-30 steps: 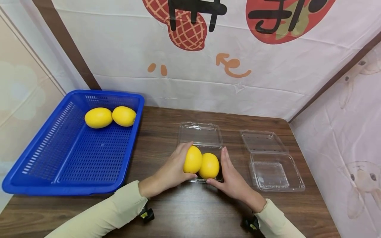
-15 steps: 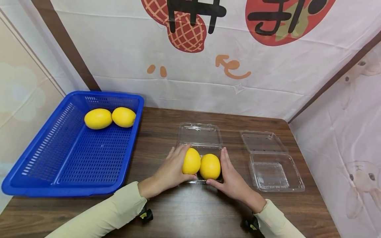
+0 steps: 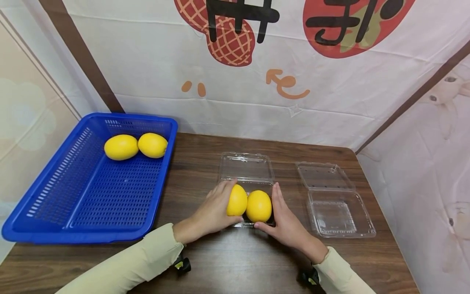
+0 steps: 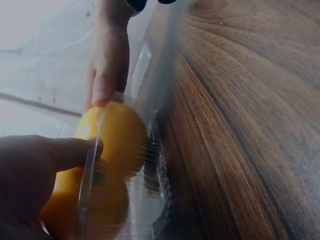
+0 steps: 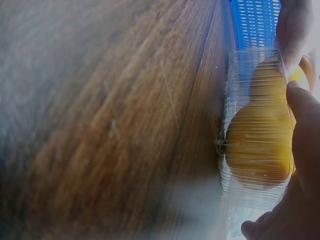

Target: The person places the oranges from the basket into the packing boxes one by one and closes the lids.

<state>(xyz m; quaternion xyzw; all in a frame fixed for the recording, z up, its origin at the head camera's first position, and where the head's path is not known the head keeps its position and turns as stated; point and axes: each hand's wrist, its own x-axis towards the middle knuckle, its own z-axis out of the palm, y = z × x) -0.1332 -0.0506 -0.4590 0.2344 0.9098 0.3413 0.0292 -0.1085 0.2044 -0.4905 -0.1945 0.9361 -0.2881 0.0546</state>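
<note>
Two yellow lemons sit in the base of an open clear plastic clamshell box (image 3: 247, 167) at mid-table. My left hand (image 3: 207, 210) grips the left lemon (image 3: 237, 201), its fingers over the far side and its thumb near the front rim. Beside it, the right lemon (image 3: 258, 206) lies close to the box's right wall. My right hand (image 3: 288, 222) holds the box at its front right corner, thumb at the front rim and fingers along the side. In the right wrist view the thumb (image 5: 300, 100) lies on the rim; the ribbed wall partly blurs the lemons.
A blue plastic basket (image 3: 110, 204) stands on the left with two more lemons (image 3: 136, 146) at its far end. To the right lies a second open clamshell box (image 3: 341, 216). A printed cloth (image 3: 235, 110) hangs behind the wooden table (image 3: 235, 261).
The left lemon has settled slightly lower in the box, with my left hand still around it. The right lemon has shifted a little rightward. My right hand stays at the box's corner.
</note>
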